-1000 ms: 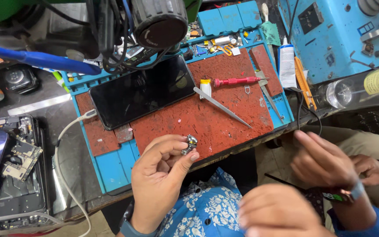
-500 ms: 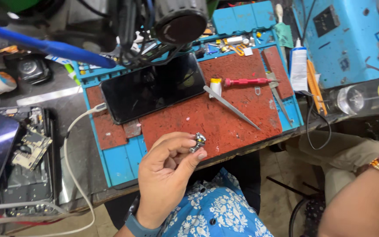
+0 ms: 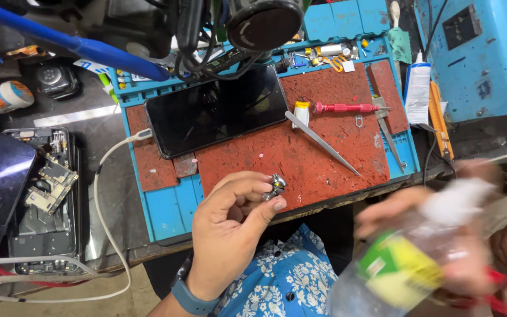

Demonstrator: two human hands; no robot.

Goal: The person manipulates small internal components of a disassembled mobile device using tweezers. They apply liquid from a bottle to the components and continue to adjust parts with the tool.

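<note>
Left hand (image 3: 230, 229) pinches a small shiny metal part (image 3: 276, 188) between thumb and fingers (image 3: 247, 183), held over the near edge of the scuffed red-and-blue repair mat (image 3: 324, 147). Right hand (image 3: 435, 235), blurred, is wrapped around a clear plastic bottle (image 3: 400, 264) with a green-yellow label, off the counter (image 3: 107, 194). On the mat lie a dark smartphone (image 3: 218, 111), slim steel tweezers (image 3: 321, 142) and a red-handled screwdriver (image 3: 347, 108); a white cable (image 3: 110, 176) runs to the phone.
</note>
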